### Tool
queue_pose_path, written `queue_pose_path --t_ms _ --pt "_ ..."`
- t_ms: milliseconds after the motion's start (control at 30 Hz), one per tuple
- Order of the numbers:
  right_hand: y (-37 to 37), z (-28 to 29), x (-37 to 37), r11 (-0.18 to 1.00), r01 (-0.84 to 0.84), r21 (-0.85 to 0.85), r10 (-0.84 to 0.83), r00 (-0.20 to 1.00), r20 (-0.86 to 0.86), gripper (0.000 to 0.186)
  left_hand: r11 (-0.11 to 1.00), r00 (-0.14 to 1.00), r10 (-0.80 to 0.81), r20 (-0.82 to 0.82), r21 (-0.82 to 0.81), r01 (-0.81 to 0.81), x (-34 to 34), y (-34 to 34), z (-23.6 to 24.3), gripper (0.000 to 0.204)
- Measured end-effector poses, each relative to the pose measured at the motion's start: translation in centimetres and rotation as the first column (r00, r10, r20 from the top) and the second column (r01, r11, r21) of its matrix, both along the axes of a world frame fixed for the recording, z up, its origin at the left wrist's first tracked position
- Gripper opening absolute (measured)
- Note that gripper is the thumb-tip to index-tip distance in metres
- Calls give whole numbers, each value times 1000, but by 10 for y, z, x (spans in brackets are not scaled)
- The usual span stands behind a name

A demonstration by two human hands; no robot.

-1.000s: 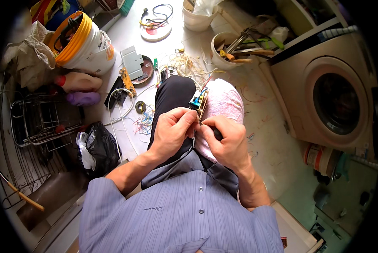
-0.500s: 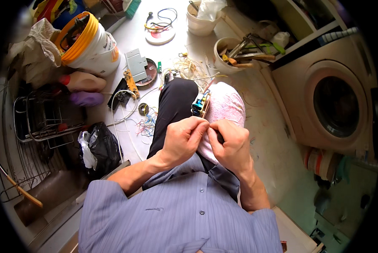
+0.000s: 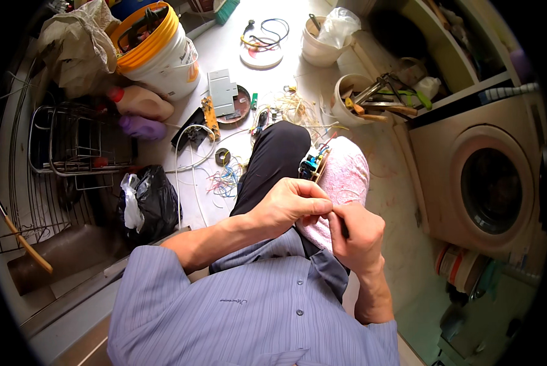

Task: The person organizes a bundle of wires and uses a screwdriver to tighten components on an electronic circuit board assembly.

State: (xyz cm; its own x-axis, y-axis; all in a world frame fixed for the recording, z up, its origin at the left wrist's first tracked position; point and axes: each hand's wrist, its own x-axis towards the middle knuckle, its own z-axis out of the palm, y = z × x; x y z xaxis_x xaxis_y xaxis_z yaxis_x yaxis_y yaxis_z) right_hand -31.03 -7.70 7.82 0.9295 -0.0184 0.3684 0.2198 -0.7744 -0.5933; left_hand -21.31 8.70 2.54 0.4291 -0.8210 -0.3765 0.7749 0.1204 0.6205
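My left hand [image 3: 293, 206] is closed in a pinch above my lap, its thumb and fingertips meeting those of my right hand. Whatever it pinches is too small or hidden to make out. My right hand [image 3: 359, 235] is closed around a small dark object [image 3: 345, 228], mostly covered by the fingers, so its kind does not show. Just beyond the hands, a circuit board [image 3: 313, 163] with blue and dark parts rests between my knees. It leans against the pink towel [image 3: 345, 168] draped over my right knee.
Loose wires [image 3: 226, 180], a black tape roll [image 3: 223, 157] and grey metal plates [image 3: 223, 93] lie on the floor ahead. Left stand a white bucket with a yellow rim [image 3: 170, 67] and a black bag [image 3: 157, 201]. Right are a tool bucket [image 3: 342, 100] and a washing machine [image 3: 438, 165].
The whole scene has shifted rightward in view. My left hand's fingers now reach farther toward the right hand, which has turned more upright. Both hands stay closed and together.
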Motion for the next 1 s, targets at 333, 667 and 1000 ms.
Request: queue_pose_path --t_ms 333,667,1000 --pt "-6 16 0 970 83 231 -49 988 -148 8 994 994 81 75 -84 -75 -8 -10 9 14" --pt "-5 9 -2 979 -28 -202 42 997 64 16 997 988 -71 135 6 71 11 -4 10 15" --pt "-14 8 -2 940 -81 -332 141 977 162 11 983 966 -176 191 79 164 13 -8 17 15"
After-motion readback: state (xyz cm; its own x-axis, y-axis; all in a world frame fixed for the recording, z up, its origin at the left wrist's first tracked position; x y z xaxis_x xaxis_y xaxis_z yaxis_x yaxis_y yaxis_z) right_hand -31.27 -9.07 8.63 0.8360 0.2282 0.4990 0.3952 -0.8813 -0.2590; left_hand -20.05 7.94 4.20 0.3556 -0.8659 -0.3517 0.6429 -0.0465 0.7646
